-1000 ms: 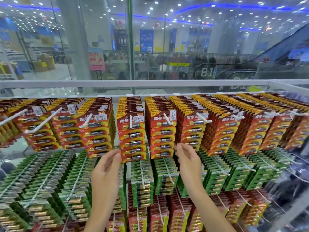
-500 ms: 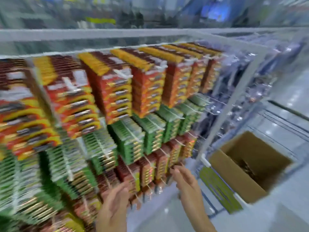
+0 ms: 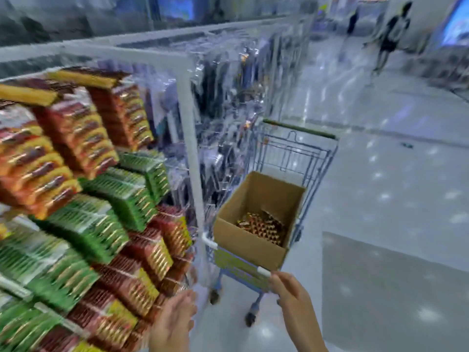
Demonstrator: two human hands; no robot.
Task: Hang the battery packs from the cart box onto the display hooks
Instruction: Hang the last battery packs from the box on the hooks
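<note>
An open cardboard box (image 3: 250,246) sits in a small wire shopping cart (image 3: 299,158) right of the display. Red and gold battery packs (image 3: 261,227) lie at its bottom. The display rack (image 3: 83,194) on the left is full of red, orange and green battery packs hanging on hooks. My left hand (image 3: 175,323) is low in the frame beside the rack's lower red packs, fingers apart, holding nothing. My right hand (image 3: 289,288) reaches toward the cart's near corner just below the box, fingers loosely extended and empty. The frame is blurred by motion.
A white upright post (image 3: 191,153) ends the battery rack, with clear-bagged goods (image 3: 228,102) hanging behind it. Shiny grey floor (image 3: 385,199) spreads to the right of the cart. A person (image 3: 390,36) walks in the far aisle at top right.
My view has swung right and down from the hooks to the cart. Both hands left the orange packs, dropped low, and my right hand now reaches near the cart's box.
</note>
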